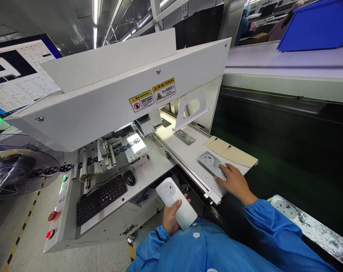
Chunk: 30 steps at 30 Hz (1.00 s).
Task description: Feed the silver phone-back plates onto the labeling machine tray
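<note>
Your left fingers (176, 206) clasp the pale panel (187, 214), likely light, slick; edges best! Right fingers (227, 173) touch the grey panel (207, 160), grip unclear.

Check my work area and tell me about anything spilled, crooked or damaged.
Nothing clearly stands out. The left hand holds a pale panel, and the right hand touches a grey panel lying on the white track. The grey panel's speckled patch could be pattern or reflection; I can't tell.

Conveyor (188, 154): near panel (207, 159) lies before farther panel (185, 137). Worktop (157, 159), left of conveyor: mouse (129, 177) sits just right of keyboard (101, 199).
</note>
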Tool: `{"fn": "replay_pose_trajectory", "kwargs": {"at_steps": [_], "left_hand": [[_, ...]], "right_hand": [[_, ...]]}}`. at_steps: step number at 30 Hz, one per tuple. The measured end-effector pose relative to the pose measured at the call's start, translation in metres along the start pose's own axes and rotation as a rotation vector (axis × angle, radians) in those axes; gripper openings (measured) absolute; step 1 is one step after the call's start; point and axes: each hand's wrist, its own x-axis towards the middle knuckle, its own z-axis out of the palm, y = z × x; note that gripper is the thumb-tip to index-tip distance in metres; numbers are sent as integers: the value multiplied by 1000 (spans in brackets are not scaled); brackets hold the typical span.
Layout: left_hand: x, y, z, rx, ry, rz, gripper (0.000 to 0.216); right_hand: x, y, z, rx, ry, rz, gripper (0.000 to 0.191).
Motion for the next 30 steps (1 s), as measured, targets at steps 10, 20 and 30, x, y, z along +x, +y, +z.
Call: {"fn": "replay_pose_trajectory", "kwargs": {"at_steps": [10, 20, 30], "left_hand": [[4, -3, -2, 14, 16, 16, 61], [4, -3, 1, 42, 31, 4, 60], [5, 2, -4, 55, -19, -39, 63]], "right_hand": [[3, -2, 11, -39, -32, 3, 53], [-13, -38, 28, -12, -104, -87, 58], [5, -48, 30, -20, -104, -43, 67]]}}
